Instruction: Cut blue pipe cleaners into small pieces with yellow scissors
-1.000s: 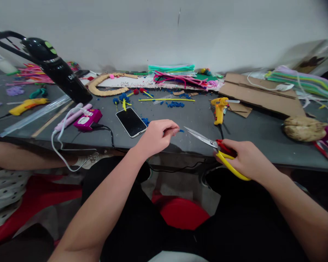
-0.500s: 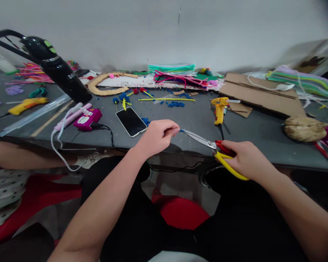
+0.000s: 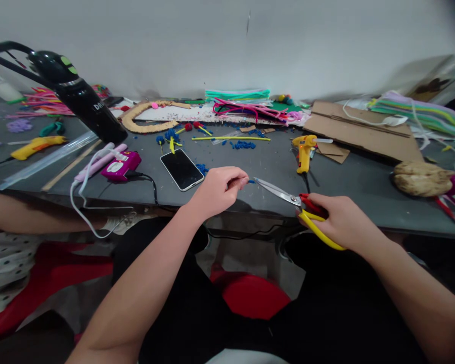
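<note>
On my feed, the scissors (image 3: 278,191) have smooth, shiny metal blades and plastic-looking handles. The blue piece (image 3: 252,181) looks matt, too small for me to read its texture. I see a dull, smooth counter (image 3: 364,187), a glossy black bottle (image 3: 89,108), a phone (image 3: 182,169) with a glassy screen, a hard plastic glue gun (image 3: 304,152), matt brown cardboard (image 3: 364,129) and fuzzy pink stems (image 3: 246,111).

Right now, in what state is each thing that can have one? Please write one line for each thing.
Left hand: closed, pinching
Blue piece: pinched, end sticking out
Right hand: closed, gripping
Scissors: held, blades nearly closed
Phone: lying face up, screen dark
Right-side glue gun: lying down, white stick inserted
Black bottle: lid on
Purple socket block: plugged into
Yellow stem: lying straight
</note>
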Action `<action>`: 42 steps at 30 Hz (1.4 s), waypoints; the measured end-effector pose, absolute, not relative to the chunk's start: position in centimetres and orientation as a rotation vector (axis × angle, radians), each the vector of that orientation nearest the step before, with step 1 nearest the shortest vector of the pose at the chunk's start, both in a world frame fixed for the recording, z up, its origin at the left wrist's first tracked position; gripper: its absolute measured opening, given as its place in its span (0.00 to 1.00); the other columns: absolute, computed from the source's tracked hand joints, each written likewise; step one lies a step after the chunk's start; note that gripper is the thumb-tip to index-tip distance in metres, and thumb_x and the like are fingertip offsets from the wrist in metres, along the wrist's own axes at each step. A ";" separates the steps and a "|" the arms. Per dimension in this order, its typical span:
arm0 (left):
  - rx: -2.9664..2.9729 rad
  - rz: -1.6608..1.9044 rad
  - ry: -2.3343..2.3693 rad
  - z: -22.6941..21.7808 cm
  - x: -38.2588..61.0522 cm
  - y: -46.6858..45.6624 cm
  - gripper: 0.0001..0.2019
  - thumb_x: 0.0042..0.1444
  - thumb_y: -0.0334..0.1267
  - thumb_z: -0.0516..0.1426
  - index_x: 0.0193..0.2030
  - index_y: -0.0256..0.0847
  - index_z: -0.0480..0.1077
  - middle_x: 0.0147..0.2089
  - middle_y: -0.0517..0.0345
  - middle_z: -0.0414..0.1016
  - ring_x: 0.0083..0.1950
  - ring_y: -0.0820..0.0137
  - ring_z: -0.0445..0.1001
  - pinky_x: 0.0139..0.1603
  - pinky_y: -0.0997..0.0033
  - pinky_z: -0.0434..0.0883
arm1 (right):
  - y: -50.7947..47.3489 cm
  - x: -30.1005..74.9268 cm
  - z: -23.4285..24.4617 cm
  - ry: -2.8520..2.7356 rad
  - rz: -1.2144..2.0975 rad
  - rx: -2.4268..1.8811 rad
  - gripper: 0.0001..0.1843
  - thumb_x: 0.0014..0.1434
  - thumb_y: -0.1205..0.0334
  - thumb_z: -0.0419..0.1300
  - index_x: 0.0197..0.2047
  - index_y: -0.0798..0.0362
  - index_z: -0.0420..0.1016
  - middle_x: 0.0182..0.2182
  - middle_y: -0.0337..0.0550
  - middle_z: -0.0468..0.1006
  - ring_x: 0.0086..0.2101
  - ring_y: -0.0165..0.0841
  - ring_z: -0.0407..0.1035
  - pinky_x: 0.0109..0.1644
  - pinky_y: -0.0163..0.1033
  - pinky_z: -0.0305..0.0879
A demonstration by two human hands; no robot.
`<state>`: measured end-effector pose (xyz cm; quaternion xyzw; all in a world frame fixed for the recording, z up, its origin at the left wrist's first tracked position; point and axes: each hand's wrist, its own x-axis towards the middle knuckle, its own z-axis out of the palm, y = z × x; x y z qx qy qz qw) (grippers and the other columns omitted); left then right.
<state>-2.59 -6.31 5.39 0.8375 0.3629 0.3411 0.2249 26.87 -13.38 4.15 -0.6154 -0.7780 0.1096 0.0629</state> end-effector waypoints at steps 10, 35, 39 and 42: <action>2.316 0.932 1.015 5.4 -2.5 -6.4 0.09 0.62 0.34 0.52 0.33 0.37 0.72 0.29 0.58 0.73 0.30 0.74 0.67 0.30 0.73 0.61 | -13.3 26.7 4.1 -2.356 0.290 -1.863 0.13 0.56 0.49 0.56 0.37 0.49 0.70 0.26 0.45 0.73 0.25 0.38 0.65 0.29 0.41 0.54; 2.300 0.937 1.019 5.5 -2.5 -6.5 0.09 0.62 0.34 0.52 0.33 0.38 0.72 0.29 0.57 0.74 0.30 0.74 0.67 0.30 0.73 0.61 | -13.3 26.8 3.9 -2.363 0.234 -1.872 0.10 0.56 0.53 0.55 0.36 0.50 0.72 0.24 0.46 0.74 0.25 0.39 0.66 0.30 0.41 0.55; 2.281 0.940 1.025 5.5 -2.4 -6.5 0.10 0.62 0.35 0.52 0.33 0.37 0.72 0.29 0.57 0.74 0.30 0.73 0.68 0.30 0.73 0.62 | -13.4 26.7 4.0 -2.310 0.263 -1.852 0.10 0.56 0.52 0.56 0.32 0.49 0.68 0.23 0.42 0.71 0.23 0.35 0.63 0.28 0.40 0.54; 2.268 0.941 1.040 5.6 -2.4 -6.4 0.09 0.62 0.36 0.52 0.34 0.37 0.72 0.29 0.57 0.74 0.30 0.73 0.69 0.30 0.73 0.62 | -13.5 26.6 4.2 -2.299 0.302 -1.826 0.12 0.56 0.50 0.57 0.31 0.49 0.64 0.23 0.41 0.70 0.23 0.34 0.61 0.27 0.40 0.53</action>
